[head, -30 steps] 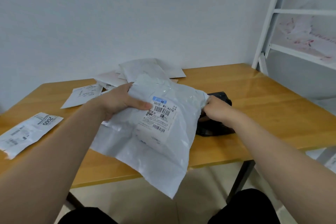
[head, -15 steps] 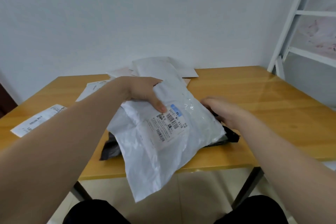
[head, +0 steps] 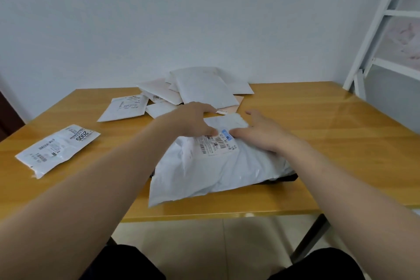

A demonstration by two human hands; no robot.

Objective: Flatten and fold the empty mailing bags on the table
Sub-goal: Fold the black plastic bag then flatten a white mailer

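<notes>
A white mailing bag (head: pixel 211 173) with a printed label lies crumpled on the wooden table (head: pixel 329 143), its near corner close to the front edge. It covers a black bag (head: pixel 284 178), of which only a strip shows at the right. My left hand (head: pixel 195 120) lies flat on the white bag's far left part, fingers straight. My right hand (head: pixel 259 132) presses flat on its far right part, beside the label. Both hands touch the bag without gripping it.
A heap of white and pinkish mailing bags (head: pixel 202 88) sits at the table's far middle. Two labelled bags lie to the left, one at mid-left (head: pixel 125 108) and one near the left edge (head: pixel 56 149). A white shelf frame (head: pixel 375 29) stands at the right.
The white bag, earlier held up and hanging over the table edge, now lies on the table over the black bag. Both hands have let go and spread flat on it.
</notes>
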